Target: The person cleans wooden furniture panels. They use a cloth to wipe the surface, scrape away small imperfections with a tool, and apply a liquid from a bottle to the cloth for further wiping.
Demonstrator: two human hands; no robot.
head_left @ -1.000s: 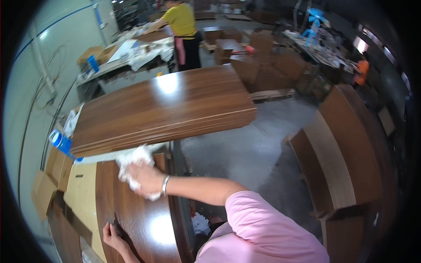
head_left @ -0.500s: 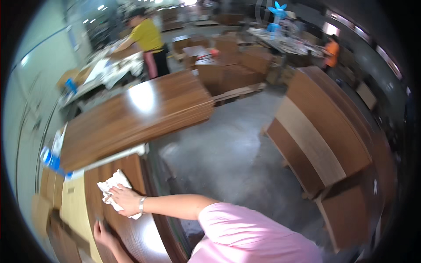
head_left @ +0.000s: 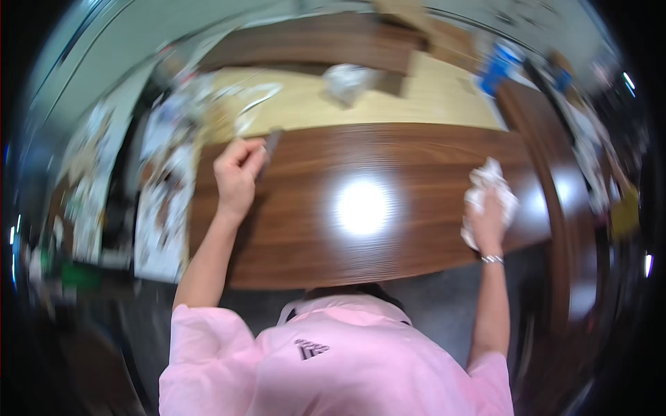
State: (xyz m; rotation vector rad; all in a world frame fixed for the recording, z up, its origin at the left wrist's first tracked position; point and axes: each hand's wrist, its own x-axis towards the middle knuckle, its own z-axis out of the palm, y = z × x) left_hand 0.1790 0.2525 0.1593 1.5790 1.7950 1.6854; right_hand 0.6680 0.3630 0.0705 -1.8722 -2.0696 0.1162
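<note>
A glossy dark brown wood-grain board (head_left: 312, 249) lies flat in front of me, with a bright light reflected in its middle. Near its right end, my right hand (head_left: 488, 218) presses a crumpled white cloth (head_left: 494, 182) against the surface. Over the board's far left part, my left hand (head_left: 237, 177) is closed on a thin, flat, dark tool (head_left: 271, 151) that looks like a scraper blade. The fingers hide most of that tool, and blur softens its outline.
Behind the board is a pale yellow surface (head_left: 444, 107) carrying a crumpled white wad (head_left: 347, 83) and a dark brown panel (head_left: 298, 41). A blue container (head_left: 499, 68) stands far right. More brown boards (head_left: 569, 243) lie at right; a stained white surface (head_left: 163, 229) is at left.
My view has swung left to face the board squarely, so the room with other people has mostly left the picture. My right hand stays on the cloth; the left hand's tool now shows more clearly.
</note>
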